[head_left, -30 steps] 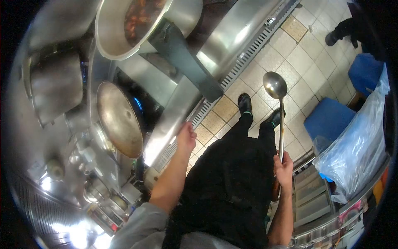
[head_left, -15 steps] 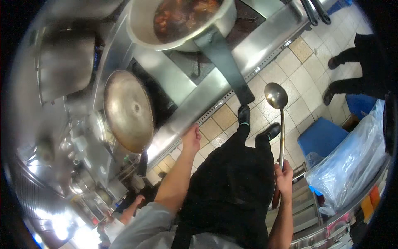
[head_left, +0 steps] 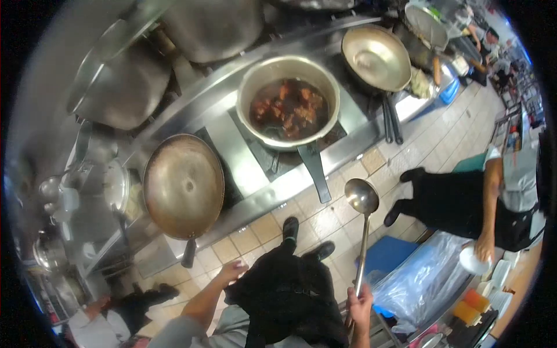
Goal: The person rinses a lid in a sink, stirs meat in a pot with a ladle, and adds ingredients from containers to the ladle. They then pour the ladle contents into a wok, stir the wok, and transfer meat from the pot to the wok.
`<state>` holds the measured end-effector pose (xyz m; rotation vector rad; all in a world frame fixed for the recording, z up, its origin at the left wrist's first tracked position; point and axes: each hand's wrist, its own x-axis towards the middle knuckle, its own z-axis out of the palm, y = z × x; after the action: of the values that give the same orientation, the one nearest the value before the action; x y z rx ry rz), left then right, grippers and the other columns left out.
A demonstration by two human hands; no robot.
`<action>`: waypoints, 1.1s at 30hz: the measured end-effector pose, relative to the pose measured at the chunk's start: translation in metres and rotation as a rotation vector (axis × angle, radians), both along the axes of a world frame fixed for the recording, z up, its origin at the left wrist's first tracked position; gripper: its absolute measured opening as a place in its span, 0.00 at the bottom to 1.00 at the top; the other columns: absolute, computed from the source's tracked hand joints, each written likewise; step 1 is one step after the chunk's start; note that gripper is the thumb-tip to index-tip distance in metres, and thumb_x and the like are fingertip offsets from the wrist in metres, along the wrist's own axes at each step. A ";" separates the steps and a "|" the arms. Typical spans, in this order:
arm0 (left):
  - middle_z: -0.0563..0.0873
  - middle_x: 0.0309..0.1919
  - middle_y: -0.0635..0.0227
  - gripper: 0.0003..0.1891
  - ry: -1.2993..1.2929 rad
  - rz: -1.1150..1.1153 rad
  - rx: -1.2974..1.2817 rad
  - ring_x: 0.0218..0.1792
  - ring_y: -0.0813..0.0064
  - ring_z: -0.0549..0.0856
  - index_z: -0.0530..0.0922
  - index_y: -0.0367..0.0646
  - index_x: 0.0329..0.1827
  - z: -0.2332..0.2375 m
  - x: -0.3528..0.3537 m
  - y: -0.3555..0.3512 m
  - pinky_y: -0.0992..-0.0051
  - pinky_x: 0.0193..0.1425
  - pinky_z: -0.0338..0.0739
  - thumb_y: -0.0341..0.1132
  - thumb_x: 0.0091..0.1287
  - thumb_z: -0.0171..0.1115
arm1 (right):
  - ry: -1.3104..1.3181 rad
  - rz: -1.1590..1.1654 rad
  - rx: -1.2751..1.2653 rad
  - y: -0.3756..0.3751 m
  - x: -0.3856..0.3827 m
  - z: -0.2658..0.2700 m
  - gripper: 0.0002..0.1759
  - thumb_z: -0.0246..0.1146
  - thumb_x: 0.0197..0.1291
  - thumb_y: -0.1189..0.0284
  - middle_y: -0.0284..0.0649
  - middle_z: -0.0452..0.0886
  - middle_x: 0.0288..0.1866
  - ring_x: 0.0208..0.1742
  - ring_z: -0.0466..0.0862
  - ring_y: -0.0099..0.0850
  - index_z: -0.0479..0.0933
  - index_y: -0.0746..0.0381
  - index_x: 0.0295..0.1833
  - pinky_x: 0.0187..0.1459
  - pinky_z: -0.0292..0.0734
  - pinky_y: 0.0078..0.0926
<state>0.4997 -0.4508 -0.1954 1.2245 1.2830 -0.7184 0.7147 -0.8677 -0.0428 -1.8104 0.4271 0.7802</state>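
My right hand point(head_left: 360, 300) is wrapped round the handle of a long metal ladle point(head_left: 362, 197), its bowl raised forward over the floor, apart from the cookers. My left hand point(head_left: 232, 271) is held in front of my apron with its fingers curled in; a pale spot shows at the fingertips, but I cannot make out what it is. Ahead, a pressure cooker pot point(head_left: 247, 119) without a lid stands on the stove, with browned pieces of food point(head_left: 296, 110) in dark liquid. A large frying pan point(head_left: 183, 185) lies to the left, nearer my left hand.
More pans stand on the stove point(head_left: 348, 124), among them a pale wok point(head_left: 377, 61) at the right. Tall stock pots point(head_left: 212, 29) line the back. At right a co-worker's hand point(head_left: 484, 248) is on a white plate point(head_left: 473, 262), near clear plastic sheeting point(head_left: 423, 281). Another person is at lower left.
My view has turned up and to the right, bringing the whole pot, the wok and the co-worker's upper body into sight. The ladle stays in my right hand.
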 end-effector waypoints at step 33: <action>0.88 0.47 0.56 0.34 -0.119 0.322 0.344 0.40 0.69 0.85 0.73 0.29 0.73 -0.032 -0.116 -0.118 0.71 0.38 0.79 0.44 0.69 0.67 | -0.793 0.901 -0.218 0.236 0.282 0.130 0.26 0.62 0.66 0.73 0.64 0.83 0.51 0.53 0.84 0.63 0.71 0.69 0.68 0.53 0.80 0.48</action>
<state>0.3842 -0.5686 -0.2272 1.2693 1.4990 -0.1938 0.9971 -0.6315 0.0872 -2.3368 -0.9065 0.5150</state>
